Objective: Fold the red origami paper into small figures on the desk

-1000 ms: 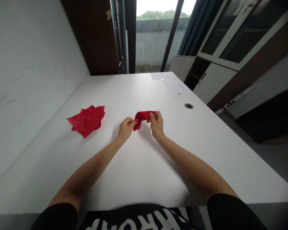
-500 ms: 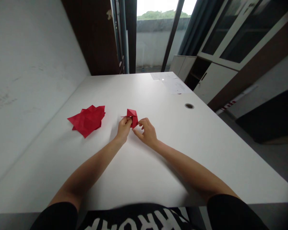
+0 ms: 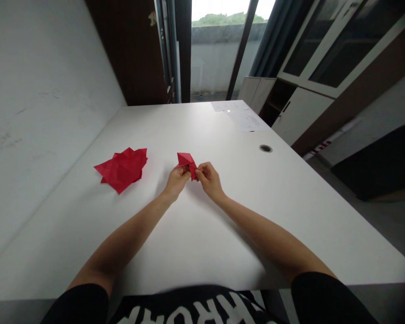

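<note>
Between my hands, above the white table, is a small piece of folded red paper (image 3: pixel 185 159) with a pointed flap at its upper left. My left hand (image 3: pixel 177 181) grips it from the left, thumb and fingers closed on its lower part. At its right edge my right hand (image 3: pixel 209 179) pinches the paper between thumb and curled fingers. Parts of the folded paper are hidden behind the fingers. Off to the left of my hands lies a larger creased red paper shape (image 3: pixel 123 170) with several points, resting on the table.
The white table (image 3: pixel 229 252) runs up to a wall (image 3: pixel 37 103) on the left. Sheets of paper (image 3: pixel 245 119) lie at its far right corner, near a round cable hole (image 3: pixel 266 148). Cabinets (image 3: pixel 303 117) stand beyond the right edge.
My right hand has closed from a loose, parted grip into a pinch on the right edge of the folded paper. The paper has tilted and turned slightly to the right.
</note>
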A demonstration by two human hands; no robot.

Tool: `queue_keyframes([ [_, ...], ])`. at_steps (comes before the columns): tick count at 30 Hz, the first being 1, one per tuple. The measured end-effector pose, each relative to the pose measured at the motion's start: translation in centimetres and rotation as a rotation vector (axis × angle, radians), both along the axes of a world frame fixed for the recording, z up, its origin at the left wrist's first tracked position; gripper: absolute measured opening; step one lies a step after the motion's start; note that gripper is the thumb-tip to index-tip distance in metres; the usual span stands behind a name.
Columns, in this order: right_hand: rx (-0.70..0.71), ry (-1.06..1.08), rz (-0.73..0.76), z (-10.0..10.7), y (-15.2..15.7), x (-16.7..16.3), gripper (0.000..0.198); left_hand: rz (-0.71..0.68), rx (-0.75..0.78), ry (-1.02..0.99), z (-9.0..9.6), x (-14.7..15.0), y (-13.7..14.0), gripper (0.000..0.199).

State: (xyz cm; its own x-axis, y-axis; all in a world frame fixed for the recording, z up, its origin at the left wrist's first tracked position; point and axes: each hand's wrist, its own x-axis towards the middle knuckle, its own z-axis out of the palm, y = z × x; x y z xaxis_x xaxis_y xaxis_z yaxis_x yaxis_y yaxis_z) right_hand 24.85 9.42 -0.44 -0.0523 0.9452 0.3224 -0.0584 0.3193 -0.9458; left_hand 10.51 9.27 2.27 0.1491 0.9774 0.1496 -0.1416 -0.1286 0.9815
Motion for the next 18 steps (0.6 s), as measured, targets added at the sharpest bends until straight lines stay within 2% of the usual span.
queue_keyframes([
  [2,-0.014,0.058,0.026,-0.1,0.5,0.2,0.033,-0.009,-0.035,0.011,0.2,-0.2,0.2,0.007],
  [6,-0.05,0.116,0.031,-0.2,1.6,1.0,0.031,-0.032,-0.216,-0.11,0.5,-1.5,0.9,0.015],
  [10,-0.137,0.2,0.104,-0.2,2.5,1.9,0.028,-0.156,-0.34,-0.18,1.1,-3.2,1.7,0.014],
  [13,-0.222,0.291,0.191,-0.4,2.6,2.1,0.028,-0.203,-0.356,-0.182,1.2,-3.7,1.9,0.015],
  [18,-0.269,0.329,0.21,-0.4,2.0,1.8,0.032,-0.145,-0.315,-0.046,0.7,-2.9,1.5,0.033],
])
